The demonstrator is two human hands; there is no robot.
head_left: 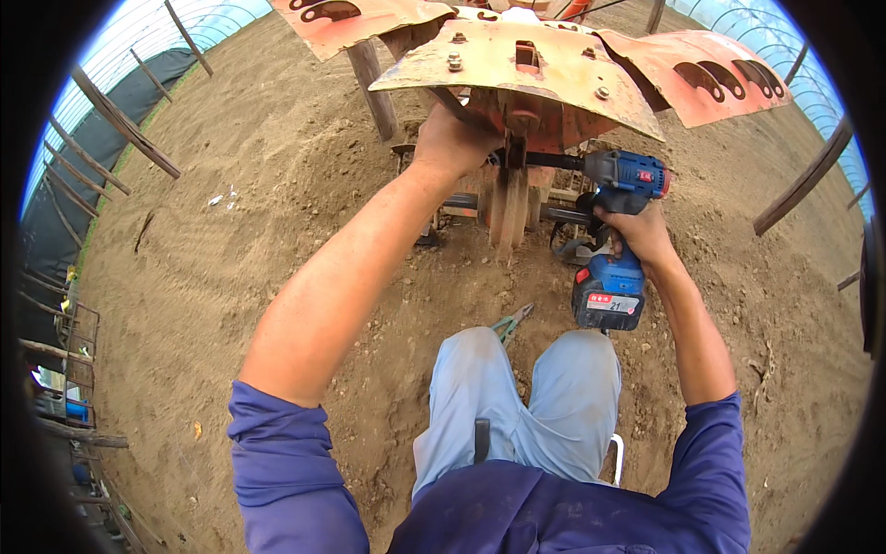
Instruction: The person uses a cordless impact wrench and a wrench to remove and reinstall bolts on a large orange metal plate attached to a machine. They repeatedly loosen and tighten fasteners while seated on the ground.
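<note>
My right hand [637,233] is wrapped round the grip of a blue cordless impact wrench [629,174], its battery pack [609,294] hanging below. The wrench's long black socket [554,161] points left and meets the middle of an orange tiller [521,120], beside its dirt-caked upright centre part [508,208]. My left hand [454,143] reaches under the tiller's orange guard [535,69], against the other side of that same spot. Its fingers are mostly hidden by the guard and frame, so what they hold does not show.
Green-handled pliers [512,321] lie on the bare soil just beyond my knees [480,369]. Slotted orange side guards [706,78] spread out to both sides. Wooden posts [120,120] stand left and right beneath the plastic-covered greenhouse frame. A rack of poles [83,351] runs along the left edge.
</note>
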